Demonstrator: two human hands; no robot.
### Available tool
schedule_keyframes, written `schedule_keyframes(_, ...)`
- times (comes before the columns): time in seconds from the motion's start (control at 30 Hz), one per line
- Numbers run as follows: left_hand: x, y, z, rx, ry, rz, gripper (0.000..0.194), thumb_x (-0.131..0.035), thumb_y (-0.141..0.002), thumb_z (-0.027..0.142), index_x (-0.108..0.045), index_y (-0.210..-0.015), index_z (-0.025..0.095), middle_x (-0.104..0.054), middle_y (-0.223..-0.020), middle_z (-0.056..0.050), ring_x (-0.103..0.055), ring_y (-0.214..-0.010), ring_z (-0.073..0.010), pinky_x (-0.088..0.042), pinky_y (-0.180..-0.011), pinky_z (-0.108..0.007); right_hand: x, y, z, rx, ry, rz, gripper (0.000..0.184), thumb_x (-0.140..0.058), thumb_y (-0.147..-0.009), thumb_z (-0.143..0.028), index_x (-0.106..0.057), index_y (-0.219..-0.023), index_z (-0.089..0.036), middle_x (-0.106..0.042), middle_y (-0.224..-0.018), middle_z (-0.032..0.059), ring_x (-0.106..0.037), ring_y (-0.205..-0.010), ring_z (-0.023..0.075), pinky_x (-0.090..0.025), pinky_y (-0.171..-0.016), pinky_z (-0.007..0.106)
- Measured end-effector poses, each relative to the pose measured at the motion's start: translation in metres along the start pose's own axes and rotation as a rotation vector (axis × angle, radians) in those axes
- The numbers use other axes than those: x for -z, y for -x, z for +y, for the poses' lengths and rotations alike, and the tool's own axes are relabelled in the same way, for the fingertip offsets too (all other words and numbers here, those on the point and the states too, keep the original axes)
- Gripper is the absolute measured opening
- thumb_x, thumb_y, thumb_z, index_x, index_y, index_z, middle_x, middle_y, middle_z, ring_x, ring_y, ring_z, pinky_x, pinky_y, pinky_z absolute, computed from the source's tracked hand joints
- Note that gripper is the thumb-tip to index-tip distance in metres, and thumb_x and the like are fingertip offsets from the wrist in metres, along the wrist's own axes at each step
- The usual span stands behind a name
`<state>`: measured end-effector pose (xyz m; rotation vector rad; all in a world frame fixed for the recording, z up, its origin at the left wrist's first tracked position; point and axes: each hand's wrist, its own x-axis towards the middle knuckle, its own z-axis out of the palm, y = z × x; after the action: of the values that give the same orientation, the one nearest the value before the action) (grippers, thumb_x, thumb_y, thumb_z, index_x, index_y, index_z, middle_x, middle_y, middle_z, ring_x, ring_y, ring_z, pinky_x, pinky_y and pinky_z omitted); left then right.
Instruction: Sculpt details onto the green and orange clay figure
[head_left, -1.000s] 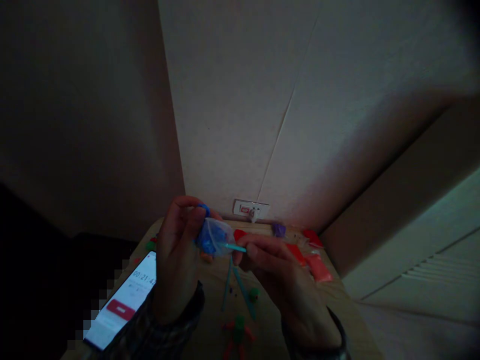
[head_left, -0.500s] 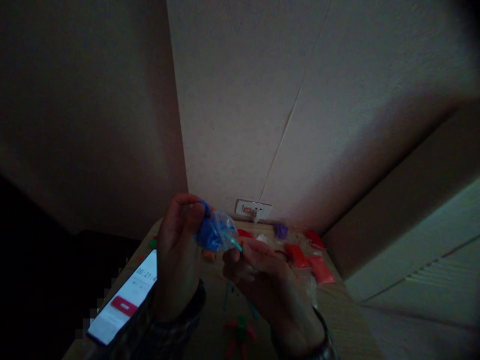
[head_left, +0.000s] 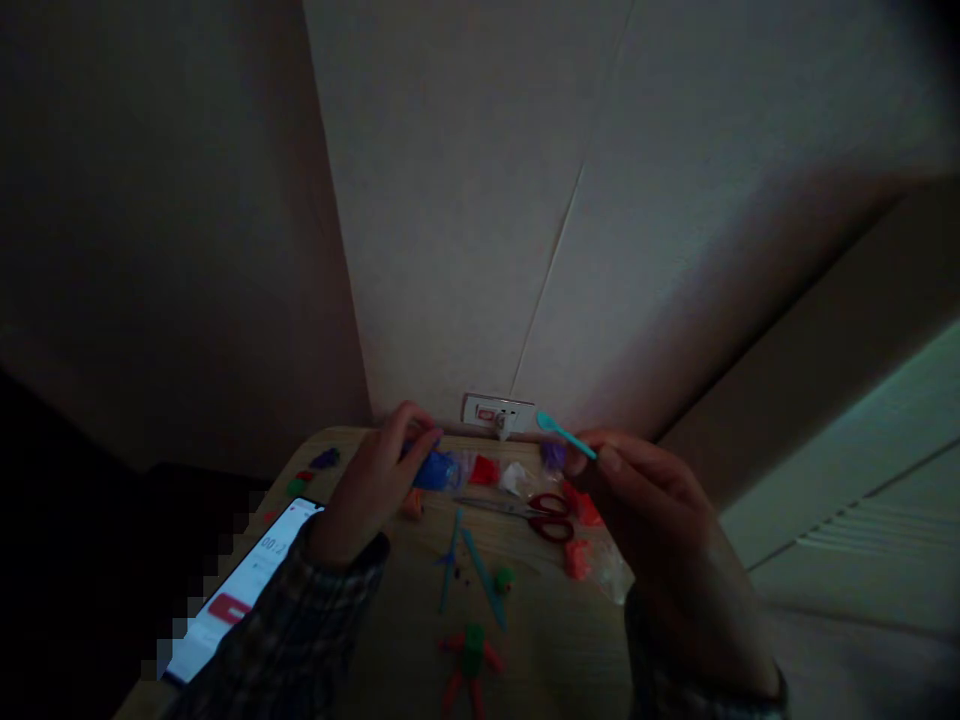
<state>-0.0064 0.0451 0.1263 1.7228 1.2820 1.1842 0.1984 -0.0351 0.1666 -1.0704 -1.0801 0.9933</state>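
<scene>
My right hand [head_left: 652, 490] is raised at the right, its thumb and fingers pinching a small turquoise modelling tool [head_left: 566, 435] with a spoon-shaped end that points up and left. At the back of the table, my left hand [head_left: 386, 475] has its fingers closed at the left edge of a clear bag of blue clay [head_left: 439, 470]. Part of that bag is hidden behind the fingers. Below, between my arms, lies a clay figure [head_left: 472, 650] with a green body and red-orange limbs. Two more turquoise tools [head_left: 484, 580] lie above it, beside a small green clay ball [head_left: 504, 579].
Scissors [head_left: 551, 518] with red handles lie across the wooden table [head_left: 555, 640]. Bags of red [head_left: 484, 470], white [head_left: 516, 480] and purple clay [head_left: 553, 456] line the back near a wall socket [head_left: 499, 412]. A lit phone [head_left: 247, 580] rests at the left edge.
The blue clay bag has gone down from between my hands to the back of the table. My right hand has drawn away to the right with the turquoise tool, uncovering the scissors.
</scene>
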Motion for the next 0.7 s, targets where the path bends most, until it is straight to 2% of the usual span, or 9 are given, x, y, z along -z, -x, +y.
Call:
schedule_keyframes(0.07, -0.009, -0.005, -0.019, 0.027, -0.146, -0.087, 0.008, -0.057, -0.083, 0.028, -0.055, -0.078, 0.022, -0.066, -0.072, -0.002, -0.066, -0.075, -0.0218, -0.045, -0.062, -0.027, 0.004, 0.0, -0.003, 0.014, -0.011, -0.005, 0.02, -0.073, -0.075, -0.043, -0.073, -0.073, -0.022, -0.068, -0.07, 0.0016, -0.06, -0.065, 0.0174, -0.047, -0.056, 0.026)
schedule_keyframes(0.2, -0.025, -0.012, -0.049, 0.039, -0.362, -0.132, 0.008, -0.05, -0.087, 0.021, -0.052, -0.08, 0.022, -0.064, -0.07, -0.003, -0.064, -0.07, -0.0217, -0.041, -0.063, -0.028, 0.008, 0.0, -0.002, -0.003, 0.038, 0.018, 0.02, -0.072, -0.078, -0.043, -0.075, -0.081, -0.023, -0.072, -0.074, 0.0019, -0.065, -0.071, 0.0189, -0.05, -0.06, 0.027)
schedule_keyframes(0.33, -0.027, -0.014, -0.062, 0.026, -0.427, -0.115, 0.008, -0.047, -0.09, 0.024, -0.051, -0.084, 0.022, -0.063, -0.07, -0.003, -0.064, -0.07, -0.0214, -0.04, -0.063, -0.028, 0.008, -0.001, 0.002, -0.021, 0.162, 0.053, 0.024, -0.071, -0.077, -0.044, -0.076, -0.085, -0.022, -0.075, -0.082, 0.0038, -0.066, -0.074, 0.02, -0.05, -0.059, 0.028)
schedule_keyframes(0.47, -0.027, -0.019, -0.067, 0.029, -0.533, -0.17, 0.006, -0.048, -0.09, 0.021, -0.053, -0.086, 0.02, -0.068, -0.078, -0.005, -0.066, -0.074, -0.0213, -0.042, -0.066, -0.028, 0.016, -0.007, 0.005, 0.001, 0.376, -0.002, 0.027, -0.063, -0.081, -0.042, -0.074, -0.093, -0.02, -0.074, -0.086, 0.0049, -0.066, -0.073, 0.0201, -0.05, -0.06, 0.028)
schedule_keyframes(0.53, -0.029, -0.022, -0.069, 0.036, -0.555, -0.186, 0.004, -0.052, -0.087, 0.018, -0.054, -0.084, 0.02, -0.07, -0.081, -0.005, -0.067, -0.078, -0.022, -0.044, -0.069, -0.029, 0.023, -0.014, 0.009, 0.068, 0.599, -0.118, 0.026, -0.057, -0.085, -0.038, -0.074, -0.091, -0.02, -0.074, -0.085, 0.005, -0.065, -0.071, 0.0188, -0.048, -0.06, 0.028)
schedule_keyframes(0.6, -0.029, -0.023, -0.069, 0.037, -0.556, -0.176, 0.004, -0.054, -0.086, 0.019, -0.055, -0.082, 0.019, -0.07, -0.082, -0.006, -0.067, -0.082, -0.0231, -0.045, -0.072, -0.03, 0.029, -0.021, 0.017, 0.075, 0.926, -0.3, 0.025, -0.052, -0.088, -0.029, -0.073, -0.082, -0.018, -0.072, -0.077, 0.0049, -0.064, -0.069, 0.018, -0.046, -0.065, 0.028)
schedule_keyframes(0.7, -0.026, -0.024, -0.064, 0.032, -0.54, -0.167, 0.005, -0.055, -0.085, 0.023, -0.057, -0.082, 0.019, -0.071, -0.083, -0.006, -0.068, -0.085, -0.024, -0.047, -0.073, -0.031, 0.028, -0.031, 0.035, -0.046, 1.318, -0.507, 0.024, -0.051, -0.088, -0.016, -0.074, -0.079, -0.017, -0.073, -0.081, 0.0078, -0.067, -0.075, 0.0197, -0.043, -0.064, 0.027)
